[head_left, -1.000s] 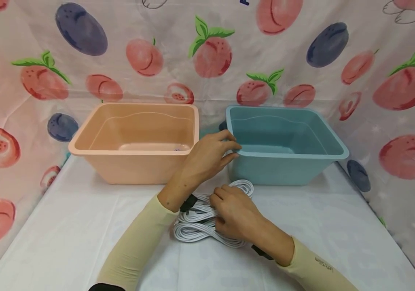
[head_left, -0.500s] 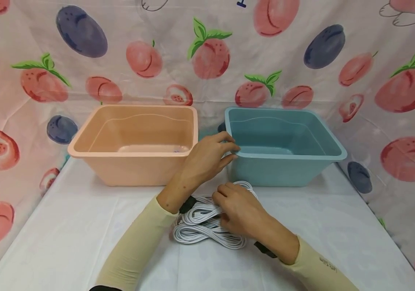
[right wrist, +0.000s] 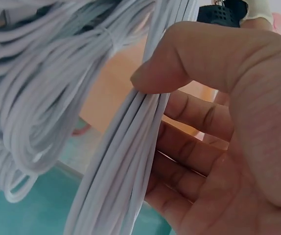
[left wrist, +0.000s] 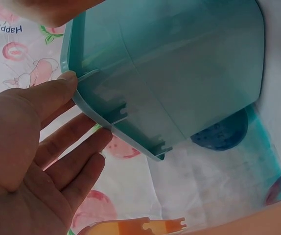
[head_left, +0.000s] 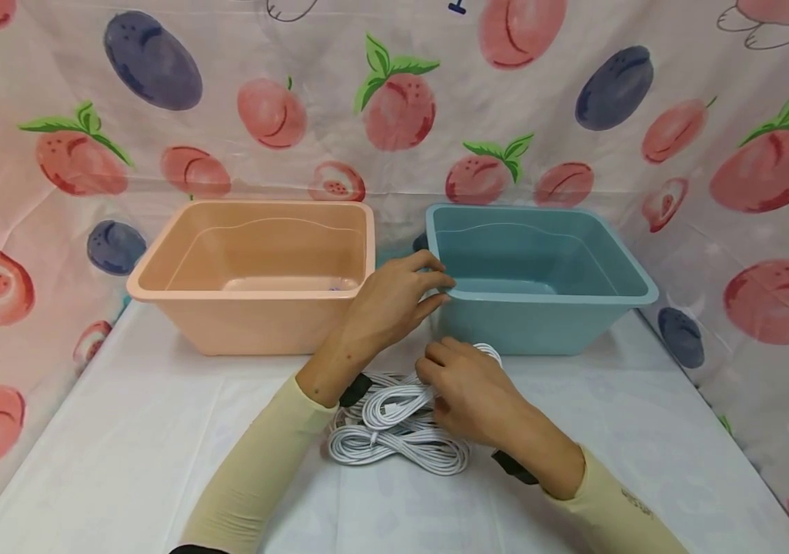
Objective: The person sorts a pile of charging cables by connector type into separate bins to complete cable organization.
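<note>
1 white cable bundle [right wrist: 123, 147] — pinched by right fingers [right wrist: 199, 115] | left fingers [left wrist: 84, 154] — loose against blue bin [head_left: 554, 298] rim

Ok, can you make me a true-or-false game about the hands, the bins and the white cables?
1. The right hand is holding a white cable bundle. True.
2. The left hand is holding cable too. False: it holds the teal bin by its rim.
3. More white cables lie on the table, in front of the bins. True.
4. The teal bin stands on the person's left. False: it is on the right, and the peach bin is on the left.
5. The cloth behind has fruit on it. True.
</note>
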Tool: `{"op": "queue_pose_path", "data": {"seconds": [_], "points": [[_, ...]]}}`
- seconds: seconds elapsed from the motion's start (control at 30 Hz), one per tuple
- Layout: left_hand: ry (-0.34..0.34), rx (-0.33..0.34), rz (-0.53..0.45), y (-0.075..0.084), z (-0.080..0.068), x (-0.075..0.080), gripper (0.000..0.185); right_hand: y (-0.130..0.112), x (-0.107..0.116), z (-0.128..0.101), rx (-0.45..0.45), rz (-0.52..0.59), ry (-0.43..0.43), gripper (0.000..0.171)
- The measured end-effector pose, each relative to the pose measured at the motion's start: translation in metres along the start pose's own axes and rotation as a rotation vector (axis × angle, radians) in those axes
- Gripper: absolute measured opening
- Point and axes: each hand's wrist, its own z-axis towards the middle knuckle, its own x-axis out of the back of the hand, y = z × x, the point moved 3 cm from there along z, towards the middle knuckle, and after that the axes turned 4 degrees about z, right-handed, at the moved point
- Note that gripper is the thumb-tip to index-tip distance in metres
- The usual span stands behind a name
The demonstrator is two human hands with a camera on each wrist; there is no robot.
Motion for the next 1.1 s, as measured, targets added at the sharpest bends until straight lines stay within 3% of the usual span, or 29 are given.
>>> {"op": "queue_pose_path", "data": {"seconds": [0.6, 1.1], "points": [[0.004, 0.000, 0.004, 0.001, 0.000, 0.001, 0.021, 0.017, 0.033, -0.008, -0.040, 0.003, 0.069, 0.032], [0.016, -0.006, 0.030, 0.001, 0.002, -0.001, 0.021, 0.032, 0.062, -0.017, -0.011, 0.111, 0.219, 0.030]]}}
